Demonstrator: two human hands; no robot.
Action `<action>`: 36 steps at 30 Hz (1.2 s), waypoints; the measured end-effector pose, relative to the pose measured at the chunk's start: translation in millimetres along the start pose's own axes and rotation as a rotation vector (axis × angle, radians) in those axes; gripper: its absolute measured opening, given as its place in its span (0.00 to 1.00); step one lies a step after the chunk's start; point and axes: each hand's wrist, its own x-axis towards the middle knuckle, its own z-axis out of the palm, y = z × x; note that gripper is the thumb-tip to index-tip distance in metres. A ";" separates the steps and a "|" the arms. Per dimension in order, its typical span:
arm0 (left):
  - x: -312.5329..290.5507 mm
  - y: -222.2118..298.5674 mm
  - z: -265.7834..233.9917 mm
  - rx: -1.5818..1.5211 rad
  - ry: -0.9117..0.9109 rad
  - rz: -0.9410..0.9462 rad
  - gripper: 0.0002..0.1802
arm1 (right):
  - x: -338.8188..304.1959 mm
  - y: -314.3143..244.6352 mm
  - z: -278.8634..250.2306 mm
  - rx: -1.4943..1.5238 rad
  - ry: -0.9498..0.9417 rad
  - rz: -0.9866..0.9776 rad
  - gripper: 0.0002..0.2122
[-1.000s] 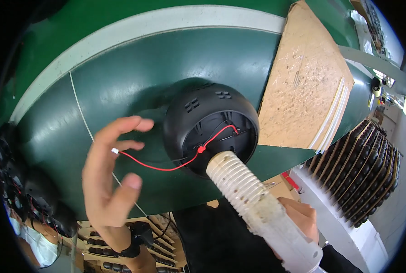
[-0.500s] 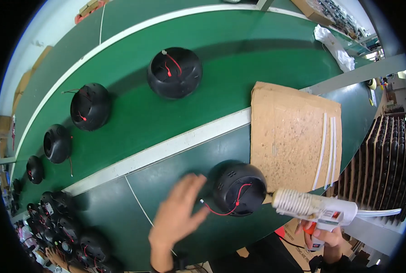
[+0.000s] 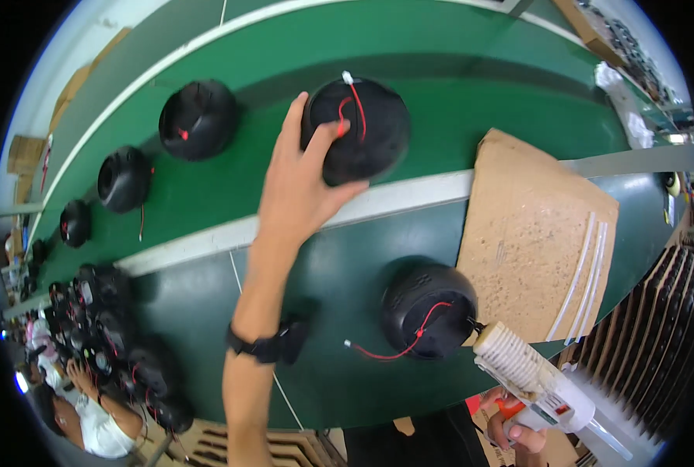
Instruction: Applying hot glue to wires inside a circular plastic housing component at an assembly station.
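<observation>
My left hand (image 3: 300, 187) reaches to a round black plastic housing (image 3: 382, 132) with red wires and a white connector. Its fingers are spread over the housing's left and near side; one fingertip is by the red wire. Whether they grip it is hard to tell. A second round black housing (image 3: 405, 303) rests nearer me, opening toward the right, its red wire trailing left onto the table. My right hand (image 3: 522, 436) is closed round the handle of a white hot glue gun (image 3: 518, 362), fingers at the orange trigger. The nozzle points at this housing's right edge.
A cardboard sheet (image 3: 526, 226) carries several white glue sticks (image 3: 580, 280). More black housings (image 3: 199, 121) line the green belt (image 3: 269, 50) leftward. Others are heaped at the lower left (image 3: 121, 335), beside a co-worker's arm (image 3: 90, 385). Racked dividers (image 3: 650, 335) stand at right.
My left hand has moved up and away from beside the near housing to the belt housing. Housings on the belt have shifted right in view. The glue gun has tilted more steeply.
</observation>
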 end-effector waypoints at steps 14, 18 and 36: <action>-245.7 66.9 -111.7 -0.089 -0.447 -0.213 0.24 | 9.9 2.9 69.3 -0.311 -0.036 0.254 0.10; -236.3 83.1 -117.3 -0.482 0.024 -0.499 0.14 | 27.5 2.6 78.5 -0.828 -0.354 -0.007 0.12; -142.7 55.5 -88.9 -0.451 -0.446 -0.189 0.09 | 29.9 34.9 99.7 -1.133 -0.311 -0.226 0.24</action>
